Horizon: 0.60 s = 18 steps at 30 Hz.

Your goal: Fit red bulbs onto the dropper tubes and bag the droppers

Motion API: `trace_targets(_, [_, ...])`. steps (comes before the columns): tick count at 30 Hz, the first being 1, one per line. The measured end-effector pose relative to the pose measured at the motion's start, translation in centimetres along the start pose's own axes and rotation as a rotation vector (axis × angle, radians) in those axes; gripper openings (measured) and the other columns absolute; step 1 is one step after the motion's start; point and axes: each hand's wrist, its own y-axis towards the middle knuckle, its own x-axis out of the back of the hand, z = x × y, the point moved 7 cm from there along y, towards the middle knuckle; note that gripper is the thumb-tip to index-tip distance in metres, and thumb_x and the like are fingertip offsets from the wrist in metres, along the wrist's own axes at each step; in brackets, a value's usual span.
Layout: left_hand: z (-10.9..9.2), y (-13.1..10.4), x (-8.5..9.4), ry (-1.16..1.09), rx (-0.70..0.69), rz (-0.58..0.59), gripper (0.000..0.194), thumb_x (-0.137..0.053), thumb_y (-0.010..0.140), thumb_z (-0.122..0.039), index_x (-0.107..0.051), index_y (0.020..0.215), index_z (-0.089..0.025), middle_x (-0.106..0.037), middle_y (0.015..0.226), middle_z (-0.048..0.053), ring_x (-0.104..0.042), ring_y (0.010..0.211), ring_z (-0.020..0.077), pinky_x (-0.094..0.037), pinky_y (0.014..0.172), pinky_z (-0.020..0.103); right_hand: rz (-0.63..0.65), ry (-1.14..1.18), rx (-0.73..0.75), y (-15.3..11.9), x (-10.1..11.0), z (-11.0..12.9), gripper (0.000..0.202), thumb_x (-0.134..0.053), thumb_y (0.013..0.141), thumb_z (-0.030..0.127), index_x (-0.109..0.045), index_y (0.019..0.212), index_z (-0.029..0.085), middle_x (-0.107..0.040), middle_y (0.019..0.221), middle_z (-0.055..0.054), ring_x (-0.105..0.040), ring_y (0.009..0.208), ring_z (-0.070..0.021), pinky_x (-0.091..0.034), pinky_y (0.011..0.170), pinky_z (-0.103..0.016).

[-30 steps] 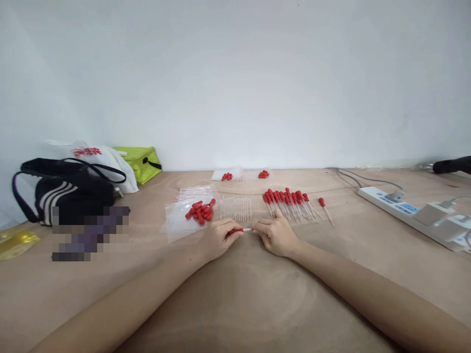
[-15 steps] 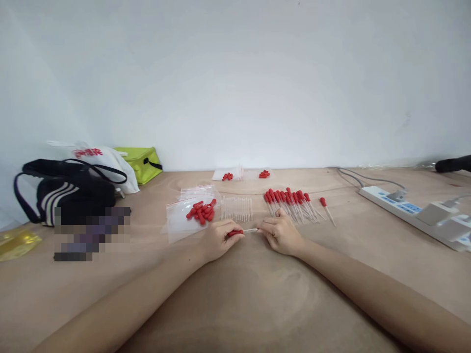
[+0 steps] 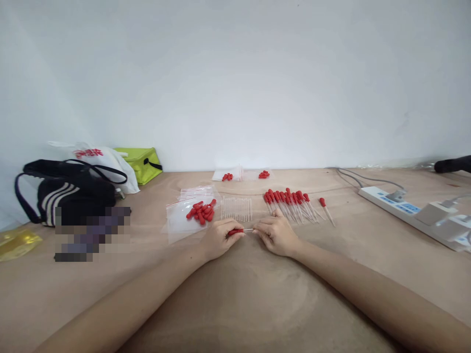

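My left hand (image 3: 221, 239) pinches a red rubber dropper bulb (image 3: 235, 232). From the bulb's right end a clear glass dropper tube (image 3: 248, 230) runs into the closed fingers of my right hand (image 3: 276, 234); the far part of the tube is hidden there. Behind my left hand, loose red bulbs (image 3: 201, 212) lie in a heap on clear zip bags (image 3: 178, 220). A row of bare glass tubes (image 3: 236, 209) rests between the heap and a group of droppers with red bulbs fitted (image 3: 290, 203). One separate dropper (image 3: 327, 211) lies to their right.
At the back are small bags with red bulbs (image 3: 227, 176). A white power strip (image 3: 390, 202) with plugs and cables sits on the right. On the left stand a black bag (image 3: 73, 196), a white plastic bag (image 3: 128, 179) and a green bag (image 3: 140, 164). A yellow packet (image 3: 18, 245) lies far left.
My right hand has shifted slightly left, toward my left hand, and less of the glass tube shows between them. My left hand stays nearly in place on the bulb.
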Motion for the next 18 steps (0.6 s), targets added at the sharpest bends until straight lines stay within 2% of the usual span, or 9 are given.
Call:
trace_targets(3, [0.5,0.1,0.2,-0.013,0.013,-0.006,0.012,-0.048,0.081,-0.022,-0.059,0.083,-0.016,-0.062,0.077,0.003,-0.058,0.071,0.0128,-0.046,0.067,0.024,0.037,-0.07,0.02,0.4,0.5,0.4,0.021,-0.043,0.082,0.025,-0.061,0.074,0.018,-0.06,0.074,-0.004,-0.045,0.073,-0.0147,-0.018,0.065,-0.031])
trace_targets(6, [1.4,0.0,0.7,0.046,0.081,-0.073,0.022,-0.051,0.08,-0.023,-0.054,0.1,-0.017,-0.058,0.091,0.005,-0.056,0.082,0.0153,-0.045,0.076,0.028,0.086,-0.129,-0.036,0.6,0.5,-0.3,0.023,-0.042,0.082,0.025,-0.061,0.072,0.018,-0.06,0.073,-0.005,-0.046,0.075,-0.0165,-0.018,0.066,-0.032])
trace_targets(9, [2.4,-0.3,1.3,0.128,0.213,-0.158,0.039,-0.057,0.075,-0.023,-0.044,0.112,-0.016,-0.051,0.097,0.007,-0.052,0.083,0.0165,-0.044,0.076,0.031,0.056,-0.153,-0.301,0.8,0.5,-3.1,0.022,-0.041,0.081,0.026,-0.062,0.082,0.019,-0.062,0.077,-0.006,-0.049,0.08,-0.0189,-0.02,0.068,-0.032])
trace_targets(12, [2.5,-0.3,0.9,0.154,0.251,-0.109,0.033,-0.056,0.073,-0.021,-0.046,0.104,-0.016,-0.049,0.092,0.005,-0.051,0.073,0.0147,-0.045,0.069,0.03,0.056,-0.17,-0.554,1.0,-0.1,-5.9,0.026,-0.041,0.079,0.024,-0.057,0.099,0.018,-0.064,0.084,-0.007,-0.053,0.082,-0.0204,-0.021,0.071,-0.032])
trace_targets(15, [2.4,-0.3,0.4,0.163,0.248,-0.038,0.024,-0.054,0.074,-0.021,-0.049,0.098,-0.017,-0.049,0.089,0.004,-0.05,0.068,0.0137,-0.045,0.065,0.029,0.114,-0.209,-0.691,1.7,-1.0,-7.4,0.029,-0.041,0.077,0.022,-0.054,0.102,0.017,-0.065,0.082,-0.009,-0.056,0.08,-0.0216,-0.022,0.072,-0.033])
trace_targets(18, [2.5,-0.2,0.4,0.161,0.261,-0.027,0.017,-0.055,0.075,-0.022,-0.052,0.09,-0.017,-0.049,0.086,0.003,-0.049,0.067,0.0134,-0.044,0.063,0.028,0.147,-0.227,-0.757,2.2,-1.5,-8.0,0.027,-0.041,0.076,0.021,-0.056,0.098,0.017,-0.065,0.082,-0.01,-0.057,0.077,-0.0221,-0.022,0.074,-0.036])
